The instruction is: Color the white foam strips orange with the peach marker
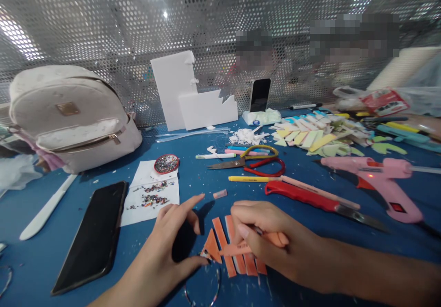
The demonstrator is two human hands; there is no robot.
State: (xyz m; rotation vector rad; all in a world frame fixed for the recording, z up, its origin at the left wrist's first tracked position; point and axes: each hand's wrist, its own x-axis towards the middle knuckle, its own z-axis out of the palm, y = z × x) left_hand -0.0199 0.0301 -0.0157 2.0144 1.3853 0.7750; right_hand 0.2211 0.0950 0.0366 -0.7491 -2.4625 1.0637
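An orange foam piece (220,245) made of several glued strips lies on the blue table near the front edge. My left hand (172,242) rests beside it, thumb touching its left tip, forefinger stretched out, fingers apart. My right hand (265,238) is closed in a pinch on the foam piece's crossing strip, pressing it against the slats. A small pink eraser-like bit (219,193) lies just beyond my fingers.
A black phone (93,236) lies left, next to a paper with glitter (151,197). A red cutter (320,202), scissors (251,159), pens and a pink glue gun (375,178) sit to the right. A white backpack (69,114), white foam blocks (193,96) and coloured foam scraps (317,135) lie further back.
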